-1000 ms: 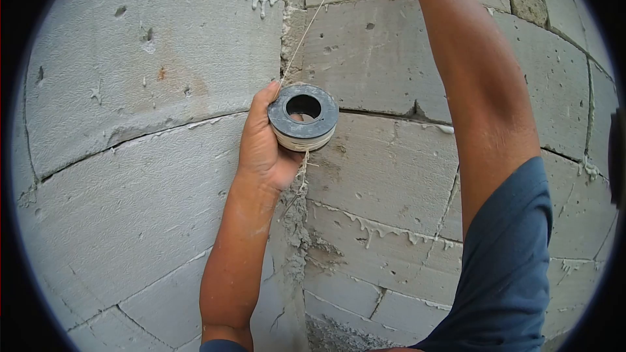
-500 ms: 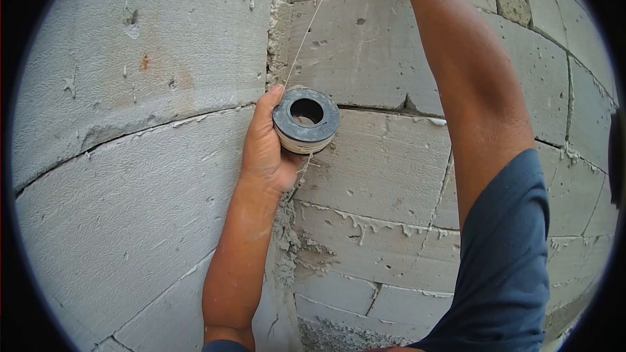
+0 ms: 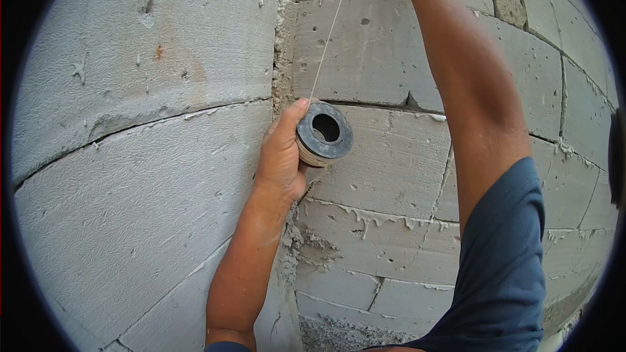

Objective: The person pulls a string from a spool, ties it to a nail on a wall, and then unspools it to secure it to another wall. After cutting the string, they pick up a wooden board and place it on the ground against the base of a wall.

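My left hand (image 3: 285, 156) is closed around the side of a dark grey plastic spool (image 3: 340, 145) wound with pale string. The thumb lies at its upper rim, and the spool's round centre hole faces me. From the spool near my thumb, a thin taut string (image 3: 332, 29) runs up and slightly right, leaving the top of the view. My right forearm (image 3: 460, 58) is raised in front of the wall and reaches past the upper edge, so the right hand itself is out of sight.
Two walls of pale grey blocks, a left wall (image 3: 143, 182) and a right wall (image 3: 385, 163), meet in a rough mortar-filled corner (image 3: 285, 45). Hardened mortar drips (image 3: 372, 215) hang from several joints. More rough mortar (image 3: 345, 336) lies low in the corner.
My left hand and the spool have moved right and slightly down, and the spool has turned a little. The string's visible end at the top has shifted right. My right arm stays raised.
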Tool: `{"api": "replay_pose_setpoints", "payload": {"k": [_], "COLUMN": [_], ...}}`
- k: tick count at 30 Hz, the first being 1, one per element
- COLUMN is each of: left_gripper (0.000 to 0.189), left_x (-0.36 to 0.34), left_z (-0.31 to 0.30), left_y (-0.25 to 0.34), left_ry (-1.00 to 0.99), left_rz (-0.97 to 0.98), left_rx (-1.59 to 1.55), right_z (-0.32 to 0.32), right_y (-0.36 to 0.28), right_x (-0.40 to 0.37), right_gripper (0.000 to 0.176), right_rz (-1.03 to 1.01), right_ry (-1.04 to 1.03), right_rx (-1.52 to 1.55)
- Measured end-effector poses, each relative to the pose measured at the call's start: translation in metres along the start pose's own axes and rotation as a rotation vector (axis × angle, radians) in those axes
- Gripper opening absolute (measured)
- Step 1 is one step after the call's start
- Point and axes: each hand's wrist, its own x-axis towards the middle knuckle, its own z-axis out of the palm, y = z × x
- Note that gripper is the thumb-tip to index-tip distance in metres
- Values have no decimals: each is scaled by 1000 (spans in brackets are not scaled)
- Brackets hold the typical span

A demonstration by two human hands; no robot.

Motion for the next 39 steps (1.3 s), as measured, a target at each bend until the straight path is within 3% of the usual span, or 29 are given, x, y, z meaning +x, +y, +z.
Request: {"api": "replay_pose_setpoints", "payload": {"k": [1,4,7,11,12,15,18,24,27,30,33,39], "left_gripper": [26,24,28,30,30,29,30,29,28,28,28,28], "left_x": [-5,-18,-25,-32,-36,-44,-50,-65,-72,-80,-85,-92], "left_z": [1,3,3,2,2,0,-3,-15,-22,-20,-15,-17], "left_y": [-5,-23,-48,-74,-79,-84,-89,-96,-102,-104,-102,-104], "left_ry": [-30,-50,-43,-49,-49,-39,-53,-55,-56,-48,-57,-69], "left_rz": [-1,5,-2,-15,-49,-64,-44,-42,-15,16,30,23], "left_rx": [8,19,47,149,128,129,210,316,374,412,413,411], "right_z": [5,6,20,21,18,33,43,29,48,62,82,107], "right_y": [2,-5,-14,-38,-40,-33,-27,-27,-11,0,-4,-3], "right_x": [-4,-48,-54,-46,-42,-20,-7,-46,-45,-41,-5,15], "right_gripper": [27,27,25,29,28,18,22,18,19,21,21,22], "right_rz": [-32,-151,144,811,811,779,748,627,688,604,762,136], "right_ry": [44,545,208,-292,-226,-357,-490,-403,-409,-543,-552,-518], "right_rx": [-13,207,526,1424,1501,1333,1148,982,1202,1313,1481,434]}}
